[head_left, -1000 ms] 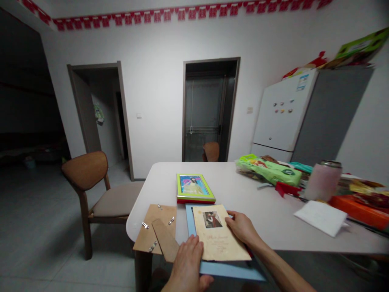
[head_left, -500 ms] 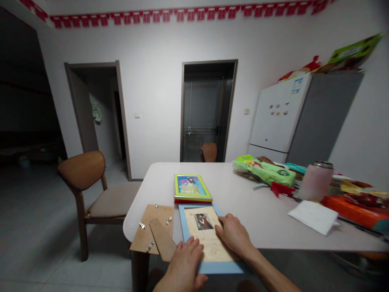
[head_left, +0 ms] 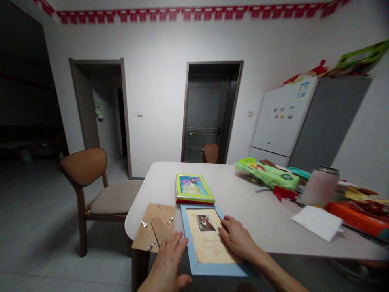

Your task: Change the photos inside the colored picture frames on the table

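Observation:
A light blue picture frame (head_left: 186, 232) lies face down at the table's near edge, with a yellowed paper insert (head_left: 209, 239) bearing a small photo seated inside it. My right hand (head_left: 238, 240) rests flat on the insert's right side, fingers stretched out. My left hand (head_left: 168, 259) hovers with fingers spread over the frame's left edge, beside the brown backing board (head_left: 154, 231) with metal clips and a stand. Behind the blue frame a green frame (head_left: 193, 187) lies stacked on a red one.
White table (head_left: 258, 215) holds a green snack bag (head_left: 269, 173), a pink tumbler (head_left: 320, 187), a white paper (head_left: 317, 222) and an orange box (head_left: 360, 217) on the right. A wooden chair (head_left: 94, 186) stands left. A fridge (head_left: 285, 117) is behind.
The paper insert has settled squarely into the blue frame. My left hand slid off it to the left, toward the backing board; my right hand stays on the insert.

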{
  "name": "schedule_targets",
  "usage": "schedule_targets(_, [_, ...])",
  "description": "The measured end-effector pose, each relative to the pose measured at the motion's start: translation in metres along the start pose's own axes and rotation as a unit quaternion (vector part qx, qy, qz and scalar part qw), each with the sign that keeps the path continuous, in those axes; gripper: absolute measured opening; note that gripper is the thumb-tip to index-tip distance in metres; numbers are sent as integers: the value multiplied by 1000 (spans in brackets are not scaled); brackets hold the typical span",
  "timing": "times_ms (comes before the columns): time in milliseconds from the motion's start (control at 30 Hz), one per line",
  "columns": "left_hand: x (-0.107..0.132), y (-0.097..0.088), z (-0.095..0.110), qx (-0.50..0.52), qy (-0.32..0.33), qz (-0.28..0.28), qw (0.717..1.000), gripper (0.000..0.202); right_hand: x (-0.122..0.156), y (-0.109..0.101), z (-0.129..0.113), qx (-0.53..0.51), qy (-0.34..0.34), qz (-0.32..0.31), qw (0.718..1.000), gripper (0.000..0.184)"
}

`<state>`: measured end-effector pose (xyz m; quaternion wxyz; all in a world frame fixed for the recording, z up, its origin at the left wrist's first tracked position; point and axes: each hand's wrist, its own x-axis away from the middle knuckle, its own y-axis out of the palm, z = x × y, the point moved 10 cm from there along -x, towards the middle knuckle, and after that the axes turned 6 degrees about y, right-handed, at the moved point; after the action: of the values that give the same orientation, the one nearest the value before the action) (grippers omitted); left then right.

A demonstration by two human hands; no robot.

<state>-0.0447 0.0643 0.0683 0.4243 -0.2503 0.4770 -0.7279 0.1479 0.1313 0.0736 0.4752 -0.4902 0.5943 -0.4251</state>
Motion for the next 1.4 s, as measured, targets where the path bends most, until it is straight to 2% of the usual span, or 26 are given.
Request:
schedule_targets(133, [1, -5, 5, -21, 23, 20, 999, 72, 11, -1, 1, 15, -40, -42, 998, 31])
schedule_targets(300, [-8, 21, 27, 0, 90, -23, 996, 76, 22, -3, -3, 47, -35, -12, 998, 32])
schedule_targets(400, [-16, 32, 37, -7, 109, 2, 994, 79, 22, -2, -6, 43, -34, -13, 998, 32])
schedule_targets(533, [-22, 38, 42, 7, 103, 8, 995, 66, 20, 1, -3, 22, -51, -41, 998, 31])
schedule_targets(700, [-20, 35, 43, -2, 98, 18, 995, 48, 23, 7, 9, 19, -43, -54, 997, 33])
schedule_targets(900, [-21, 33, 42, -6, 102, 23, 994, 49, 22, 12, 6, 32, -50, -85, 995, 36])
schedule_targets(1033, [-19, 33, 43, -1, 122, 8, 992, 54, -3, 11, 4, 53, -32, -62, 996, 36])
schedule_targets(1133, [-19, 32, 41, 0, 121, 6, 993, 54, -19, 19, 7, 42, -5, -52, 998, 37])
schedule_targets(1267, [-22, 35, 39, 2, 110, 5, 994, 55, -21, 27, 8, 32, -6, -28, 999, 41])
schedule_targets(1400, [-19, 33, 39, 11, 109, 4, 994, 53, -17, 26, 10, 58, 4, -16, 998, 43])
